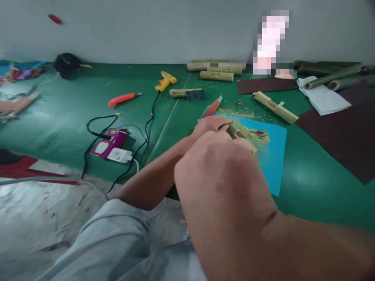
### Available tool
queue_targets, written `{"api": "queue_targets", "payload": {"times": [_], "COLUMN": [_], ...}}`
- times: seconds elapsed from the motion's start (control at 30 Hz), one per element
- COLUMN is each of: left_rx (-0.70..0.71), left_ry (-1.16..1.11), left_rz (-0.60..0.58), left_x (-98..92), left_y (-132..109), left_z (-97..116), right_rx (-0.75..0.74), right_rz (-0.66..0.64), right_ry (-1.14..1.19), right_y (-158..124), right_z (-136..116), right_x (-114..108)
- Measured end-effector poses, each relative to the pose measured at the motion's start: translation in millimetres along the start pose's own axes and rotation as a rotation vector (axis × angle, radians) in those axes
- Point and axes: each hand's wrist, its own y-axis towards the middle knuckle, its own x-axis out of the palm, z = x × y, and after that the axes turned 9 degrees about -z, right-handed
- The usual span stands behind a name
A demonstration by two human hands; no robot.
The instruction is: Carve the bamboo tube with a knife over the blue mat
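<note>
1. While you work over the green mat (pixel 73 117), the blue sheet (pixel 272 156) lies under both hands, toward 3 o'clock.
2. Your right hand (pixel 222 171) shows only its back, so I cannot tell its grip. Your left hand (pixel 209 124), close behind it, clamps the bamboo piece (pixel 238 132).
3. That bamboo piece rests on the sheet, its long axis running from 10 to 4 o'clock and its free end pointing to 4.
4. Shavings (pixel 259 136) at its 3 o'clock suggest the cutting is well along but unfinished.

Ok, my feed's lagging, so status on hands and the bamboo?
Left hand gripping bamboo piece. Right hand fisted at its near end, grasp hidden. Piece over blue sheet, shavings around. Orange cutter just beyond left hand.
</note>
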Motion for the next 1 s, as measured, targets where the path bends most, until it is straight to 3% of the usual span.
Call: {"api": "queue_targets", "payload": {"times": [0.03, 0.07, 0.17, 0.23, 0.3, 0.37, 0.53, 0.8, 1.0], "left_rx": [-0.003, -0.003, 0.005, 0.019, 0.037, 0.05, 0.079, 0.055, -0.018], "left_ry": [0.001, -0.001, -0.014, -0.026, -0.033, -0.033, -0.031, 0.029, 0.017], "left_rz": [-0.013, -0.024, -0.023, -0.005, 0.005, 0.007, 0.057, 0.083, 0.049], "left_x": [0.4, 0.8, 1.8, 2.0, 2.0, 2.5, 6.2, 6.8, 3.2], "left_y": [0, 1, 0, -1, -2, -3, -2, 2, 1], "left_z": [-1, -1, 0, 2, 2, 1, -4, -5, -3], "right_rx": [0.128, 0.193, 0.227, 0.248, 0.173, 0.184, 0.067, 0.387, 0.457], "right_rz": [-0.12, -0.15, -0.129, -0.018, 0.258, 0.355, 0.354, 0.333, 0.272], "right_ry": [-0.149, -0.252, -0.327, -0.384, -0.502, -0.573, -0.46, -0.179, 0.035], "right_y": [-1, -2, -10, -17, -26, -36, -45, -24, -6], "right_z": [1, 1, -1, -3, -3, 0, 29, 115, 133], "right_x": [-8, -14, -19, -11, 0, 8, 20, 91, 124]}}
